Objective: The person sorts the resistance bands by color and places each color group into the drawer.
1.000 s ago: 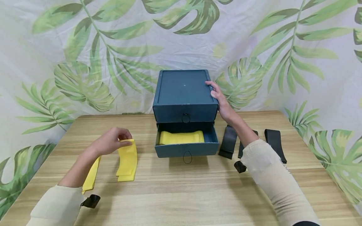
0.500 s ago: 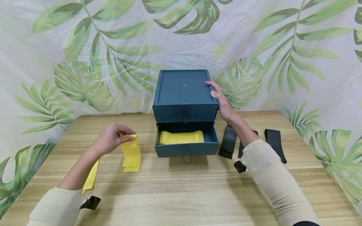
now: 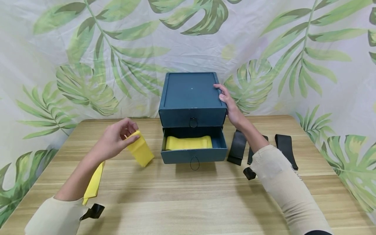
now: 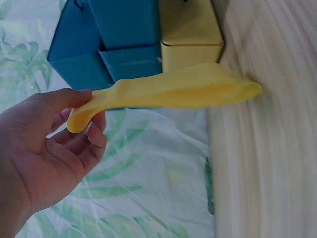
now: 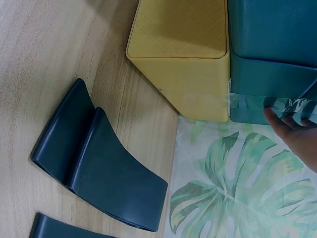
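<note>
Left of the small blue drawer cabinet point(image 3: 190, 91), I find the left hand point(image 3: 117, 135) pinching a folded yellow band point(image 3: 141, 150) by its upper end, thumb against fingers, the strip hanging at a tilt. Whether its lower end touches the wooden table point(image 3: 182, 202) I cannot tell. The right hand point(image 3: 231, 106) is ungripped, its fingers laid against the cabinet's right side near the top edge. The cabinet's lower drawer point(image 3: 194, 157) stands pulled out, with folded yellow material point(image 3: 188, 143) lying inside; the right wrist view shows an ochre box point(image 5: 198, 84) beneath the cabinet. Another yellow band point(image 3: 94, 182) lies by the left forearm, and black bands point(image 3: 238, 145) lie to the right. Handling assessment: I would judge the pinch sound if it spans every layer, since a limp fold may slip apart. I recommend a level, slow carry, with the trailing end held above the drawer's rim to avoid snagging. Light, steady pressure from the right hand should suffice; a hard push could shift the stack.
</note>
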Available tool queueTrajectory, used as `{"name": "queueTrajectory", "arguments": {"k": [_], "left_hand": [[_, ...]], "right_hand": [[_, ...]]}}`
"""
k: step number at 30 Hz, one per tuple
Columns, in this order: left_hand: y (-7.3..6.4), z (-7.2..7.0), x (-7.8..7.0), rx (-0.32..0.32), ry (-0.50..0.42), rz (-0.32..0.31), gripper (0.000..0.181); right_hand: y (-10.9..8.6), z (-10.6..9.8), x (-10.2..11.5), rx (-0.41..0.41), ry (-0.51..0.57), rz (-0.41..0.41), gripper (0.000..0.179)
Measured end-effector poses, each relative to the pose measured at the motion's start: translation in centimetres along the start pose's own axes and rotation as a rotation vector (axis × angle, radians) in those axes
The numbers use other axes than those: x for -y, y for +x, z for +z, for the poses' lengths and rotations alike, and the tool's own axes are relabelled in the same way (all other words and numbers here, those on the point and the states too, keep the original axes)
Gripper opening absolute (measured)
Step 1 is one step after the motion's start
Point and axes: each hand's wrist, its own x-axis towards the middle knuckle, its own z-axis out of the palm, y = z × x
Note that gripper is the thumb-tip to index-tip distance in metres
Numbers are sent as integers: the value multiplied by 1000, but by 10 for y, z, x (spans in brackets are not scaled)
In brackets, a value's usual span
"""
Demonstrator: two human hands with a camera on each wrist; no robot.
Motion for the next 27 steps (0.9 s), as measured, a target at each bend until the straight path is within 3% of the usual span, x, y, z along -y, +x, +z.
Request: {"name": "queueTrajectory", "arguments": {"k": [4, 8, 12, 19, 23, 27], "left_hand": [[3, -2, -14, 18, -63, 32, 18], [5, -7, -32, 22, -171, 2, 13], [4, -11, -52, -35, -314, -40, 11], [6, -13, -82, -194, -626, -19, 14], [9, -11, -95, -237, -718, -16, 19], [15, -6, -105, -240, -765, -6, 25]], "right_hand": [[0, 0, 0, -1, 3, 2, 65], [0, 0, 1, -1, 6, 7, 65], [0, 0, 2, -1, -1, 10, 66], [3, 0, 1, 1, 9, 7, 66], [3, -1, 0, -5, 9, 10, 66], [2, -1, 0, -9, 11, 12, 66]]}}
